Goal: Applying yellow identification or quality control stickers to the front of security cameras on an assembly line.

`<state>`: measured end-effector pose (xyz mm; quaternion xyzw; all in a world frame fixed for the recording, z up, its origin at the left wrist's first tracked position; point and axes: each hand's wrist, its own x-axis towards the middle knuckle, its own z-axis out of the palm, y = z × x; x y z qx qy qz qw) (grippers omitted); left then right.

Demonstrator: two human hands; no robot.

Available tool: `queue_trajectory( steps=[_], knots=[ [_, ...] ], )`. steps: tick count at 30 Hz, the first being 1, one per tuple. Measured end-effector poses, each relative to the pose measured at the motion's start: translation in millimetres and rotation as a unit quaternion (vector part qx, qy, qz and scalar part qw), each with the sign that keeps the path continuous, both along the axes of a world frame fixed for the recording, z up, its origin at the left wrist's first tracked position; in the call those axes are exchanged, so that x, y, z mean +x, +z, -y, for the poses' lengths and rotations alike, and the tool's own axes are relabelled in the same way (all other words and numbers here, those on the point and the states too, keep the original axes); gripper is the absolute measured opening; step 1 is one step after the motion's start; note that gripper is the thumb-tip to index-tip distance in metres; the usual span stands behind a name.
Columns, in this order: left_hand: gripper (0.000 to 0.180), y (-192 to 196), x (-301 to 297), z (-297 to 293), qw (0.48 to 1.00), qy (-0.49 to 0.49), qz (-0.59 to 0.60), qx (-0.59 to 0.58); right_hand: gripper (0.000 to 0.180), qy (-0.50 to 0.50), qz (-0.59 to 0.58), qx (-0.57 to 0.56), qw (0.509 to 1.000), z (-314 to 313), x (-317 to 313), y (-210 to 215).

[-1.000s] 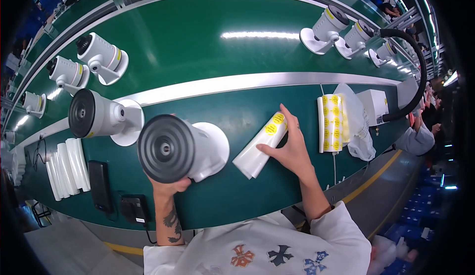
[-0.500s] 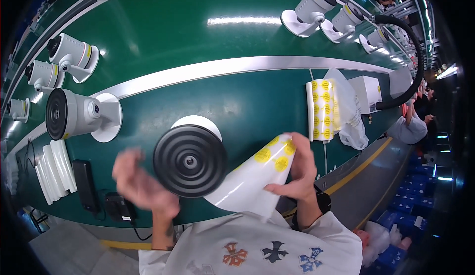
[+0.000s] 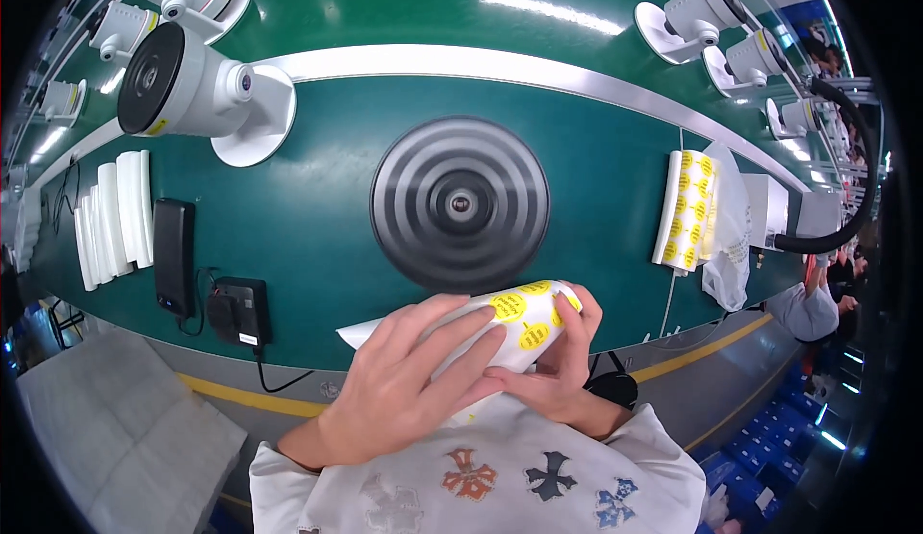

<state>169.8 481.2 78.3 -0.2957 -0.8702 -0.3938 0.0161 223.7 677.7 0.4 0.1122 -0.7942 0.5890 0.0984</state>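
A white sheet of round yellow stickers (image 3: pixel 535 335), curled into a loose tube, is between my hands at the table's front edge. My right hand (image 3: pixel 562 366) grips its right end, thumb below and fingers over the top. Across its left part lies my left hand (image 3: pixel 413 366), fingers bent over the curl; one white corner sticks out to the left. Just beyond them stands a camera-like device seen from above, its round black ringed face (image 3: pixel 461 203) pointing up, with a small lens at the centre. Neither hand touches it.
To the left are a larger white device on a round base (image 3: pixel 255 116), rolled white sheets (image 3: pixel 120 212), a black slim box (image 3: pixel 174 257) and a black adapter (image 3: pixel 240 310). Rightward lie more sticker sheets (image 3: pixel 687 209), a plastic bag (image 3: pixel 728 236) and a black hose (image 3: pixel 851 217).
My left hand has come right, from beside the black-faced device onto the sheet. The sheet is now curled closer to my body. The whole view has shifted.
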Motion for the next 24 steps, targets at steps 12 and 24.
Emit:
queue_trajectory(
  steps=[12, 24],
  knots=[
    [0.032, -7.9, -2.0, 23.1, 0.977, 0.004, 0.206, 0.05, 0.038, 0.111, -0.008, 0.213, 0.971, -19.9, -46.6, 67.8],
    [0.023, -3.3, -15.9, 19.9, 0.994, -0.046, 0.103, -0.008, 0.018, 0.327, 0.026, 0.269, 0.906, -16.9, -79.5, 84.3]
  ],
)
